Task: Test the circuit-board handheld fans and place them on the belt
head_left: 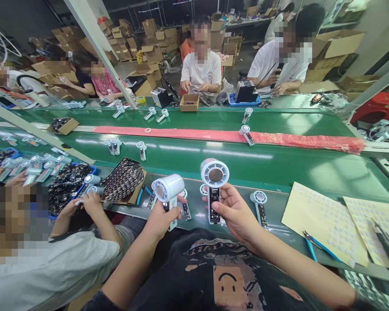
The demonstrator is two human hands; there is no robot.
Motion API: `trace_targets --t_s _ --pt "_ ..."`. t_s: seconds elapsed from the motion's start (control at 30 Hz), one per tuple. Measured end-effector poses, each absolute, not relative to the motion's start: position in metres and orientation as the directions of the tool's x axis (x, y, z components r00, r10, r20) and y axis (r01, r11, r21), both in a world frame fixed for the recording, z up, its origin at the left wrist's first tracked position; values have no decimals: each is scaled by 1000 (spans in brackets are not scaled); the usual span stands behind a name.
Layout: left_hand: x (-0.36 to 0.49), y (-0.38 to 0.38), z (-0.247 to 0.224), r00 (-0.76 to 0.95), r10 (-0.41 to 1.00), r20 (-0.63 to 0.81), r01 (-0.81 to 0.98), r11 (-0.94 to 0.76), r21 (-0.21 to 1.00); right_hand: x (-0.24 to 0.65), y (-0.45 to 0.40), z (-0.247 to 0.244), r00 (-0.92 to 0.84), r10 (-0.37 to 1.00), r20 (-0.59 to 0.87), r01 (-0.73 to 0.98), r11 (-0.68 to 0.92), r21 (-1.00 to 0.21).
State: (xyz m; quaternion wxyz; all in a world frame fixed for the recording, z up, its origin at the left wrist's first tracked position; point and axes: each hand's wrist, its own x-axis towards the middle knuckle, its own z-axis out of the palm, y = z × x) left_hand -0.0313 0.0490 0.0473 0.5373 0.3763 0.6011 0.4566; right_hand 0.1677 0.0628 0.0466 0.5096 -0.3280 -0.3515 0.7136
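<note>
My left hand (162, 220) grips the handle of a white handheld fan (168, 190), its round head turned sideways to the left. My right hand (235, 214) holds a second white fan (214, 181) upright by its handle, round grille facing me and a dark circuit board exposed in the handle. Both are held above the near edge of the green workbench (278, 216). Another open fan body (259, 203) lies on the bench just right of my right hand, and more lie behind my hands.
A green conveyor belt (214, 160) with a red strip carries several fans. Yellow sticker sheets (324, 220) and blue-handled tweezers (314, 246) lie at right. A co-worker's hands (84, 205) work at left beside a box of dark boards (123, 179). Other people sit across the belt.
</note>
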Motion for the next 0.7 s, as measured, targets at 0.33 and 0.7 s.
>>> trace_targets --t_s 0.33,0.7 --pt "-51 61 40 -27 935 -354 -34 353 935 142 70 51 -131 979 -156 -469 -200 -860" --pt "-84 82 34 82 907 -413 17 413 911 105 80 46 90 954 -286 -473 -212 -855"
